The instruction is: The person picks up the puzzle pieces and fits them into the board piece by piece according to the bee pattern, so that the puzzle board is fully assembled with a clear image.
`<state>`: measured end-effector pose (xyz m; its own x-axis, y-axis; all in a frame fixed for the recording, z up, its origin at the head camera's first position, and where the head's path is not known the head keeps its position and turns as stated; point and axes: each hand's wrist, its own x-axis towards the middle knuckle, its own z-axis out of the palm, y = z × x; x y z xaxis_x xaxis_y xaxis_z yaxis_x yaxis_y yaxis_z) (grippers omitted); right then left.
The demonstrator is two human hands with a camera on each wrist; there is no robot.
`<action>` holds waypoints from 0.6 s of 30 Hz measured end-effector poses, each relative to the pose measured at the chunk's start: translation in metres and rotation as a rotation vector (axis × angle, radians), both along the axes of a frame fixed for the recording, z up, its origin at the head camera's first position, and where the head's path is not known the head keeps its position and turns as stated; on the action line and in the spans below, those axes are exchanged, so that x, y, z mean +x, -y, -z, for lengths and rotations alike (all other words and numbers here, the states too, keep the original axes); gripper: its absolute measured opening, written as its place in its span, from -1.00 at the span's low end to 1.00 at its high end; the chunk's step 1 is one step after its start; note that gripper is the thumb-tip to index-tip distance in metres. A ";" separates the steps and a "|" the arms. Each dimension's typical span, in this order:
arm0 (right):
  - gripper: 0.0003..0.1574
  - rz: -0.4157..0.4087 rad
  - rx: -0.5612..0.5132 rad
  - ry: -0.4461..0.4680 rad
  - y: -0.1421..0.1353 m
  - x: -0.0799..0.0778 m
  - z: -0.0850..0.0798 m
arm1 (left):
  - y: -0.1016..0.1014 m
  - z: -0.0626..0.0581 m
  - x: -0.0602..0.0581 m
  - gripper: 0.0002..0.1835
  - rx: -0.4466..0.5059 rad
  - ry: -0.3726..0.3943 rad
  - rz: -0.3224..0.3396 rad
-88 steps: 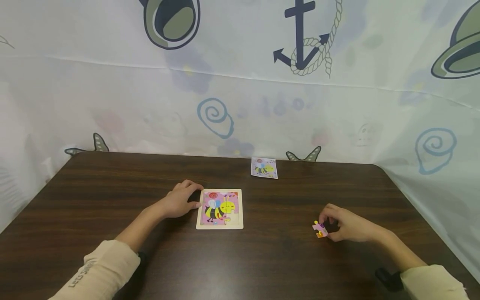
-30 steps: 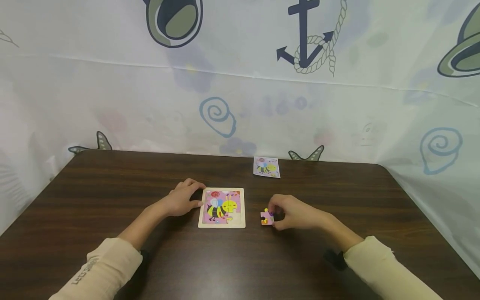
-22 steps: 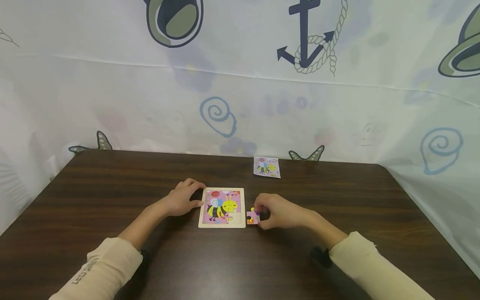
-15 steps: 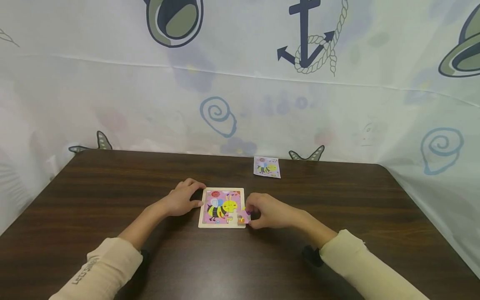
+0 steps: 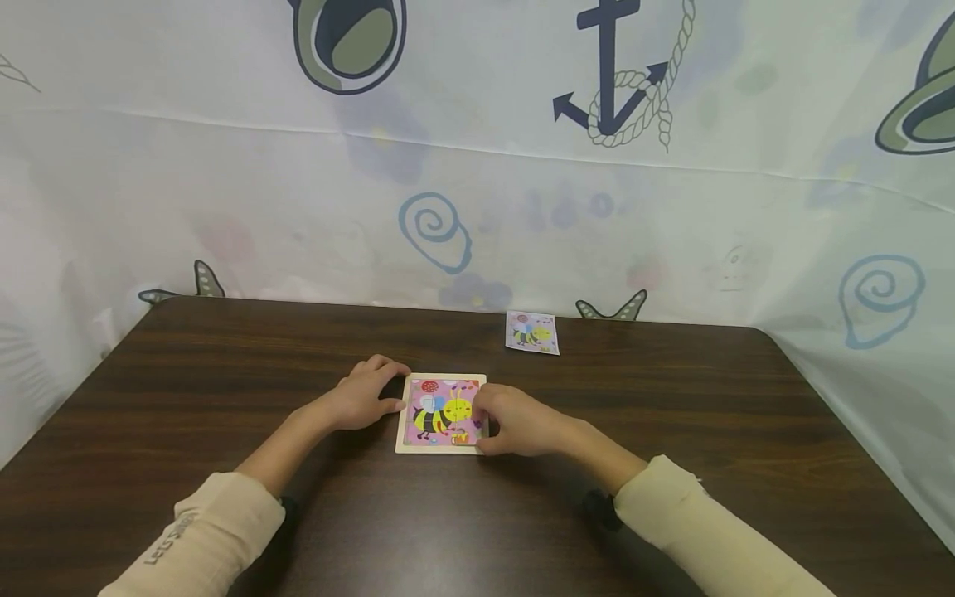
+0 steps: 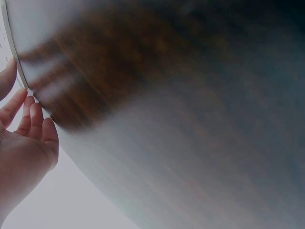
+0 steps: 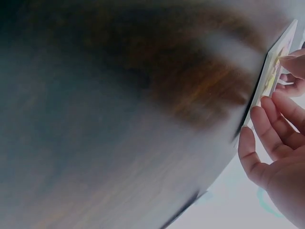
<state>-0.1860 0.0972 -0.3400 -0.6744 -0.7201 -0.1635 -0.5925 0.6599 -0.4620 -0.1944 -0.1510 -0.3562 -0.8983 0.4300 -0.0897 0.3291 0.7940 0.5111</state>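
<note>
A square bee puzzle in a pale wooden frame (image 5: 436, 450) lies flat mid-table in the head view. My left hand (image 5: 361, 398) rests at its left side, index fingertip by the upper left corner and thumb at the edge; the left wrist view shows those fingertips along the frame edge (image 6: 11, 38). Thumb and fingers of my right hand (image 5: 525, 422) pinch a pink puzzle piece (image 5: 467, 432) with an orange pot, over the frame's lower right corner. That hand partly covers the piece. In the right wrist view, the thumb reaches over the puzzle frame (image 7: 263, 81).
A small printed card (image 5: 531, 333) with the same bee picture lies near the table's far edge. Behind the dark wooden table (image 5: 418, 531) hangs a white curtain (image 5: 477, 166) with sea prints.
My right hand has carried the puzzle piece leftward from the right of the table to the frame's lower right corner, where bare wood showed before. The left hand has stayed at the frame.
</note>
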 end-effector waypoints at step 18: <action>-0.71 -0.012 -0.005 -0.005 -0.002 0.001 0.004 | -0.001 -0.001 0.001 -0.51 0.004 0.002 -0.002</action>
